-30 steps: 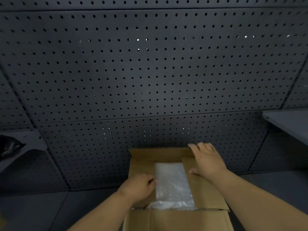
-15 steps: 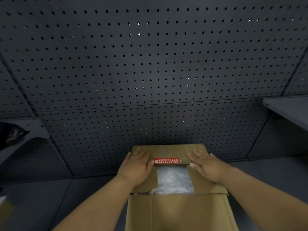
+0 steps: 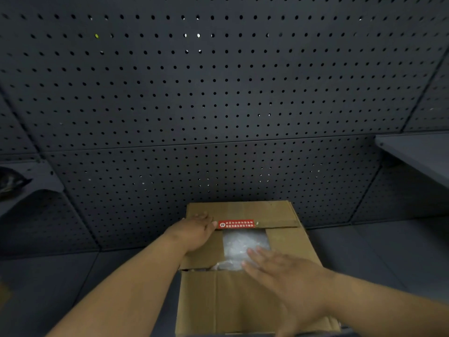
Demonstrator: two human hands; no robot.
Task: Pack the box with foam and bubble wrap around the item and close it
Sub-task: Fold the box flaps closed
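The cardboard box [image 3: 245, 283] is sitting low in the middle of the view, on a dark grey tabletop [image 3: 369, 249], with its far edge lying close to the foot of the black pegboard wall [image 3: 218, 98]. The left hand [image 3: 194, 233] is lying flat on the box's left flap, fingers straight and together, their tips reaching onto the far flap [image 3: 243, 211], which is folded down over the opening. Just beyond those fingertips, to their right, a red label [image 3: 235, 224] is running along that flap's near edge. The right hand [image 3: 289, 280] is hovering or resting over the near side of the box, fingers spread apart and straight, gripping nothing; whether it is touching the card, I cannot tell. Ahead of its fingertips the bubble wrap [image 3: 240, 244] is showing through the gap between the flaps, pale and crinkled, with the right flap's edge just beside the fingers. The near flap [image 3: 218, 305] is lying outward under the right wrist, towards the body. Open tabletop is lying to both sides of the box, wider on the right. A grey shelf [image 3: 418, 152] is jutting from the wall up on the far right, and another shelf [image 3: 36, 176] on the far left is carrying a dark shiny bag [image 3: 9, 181].
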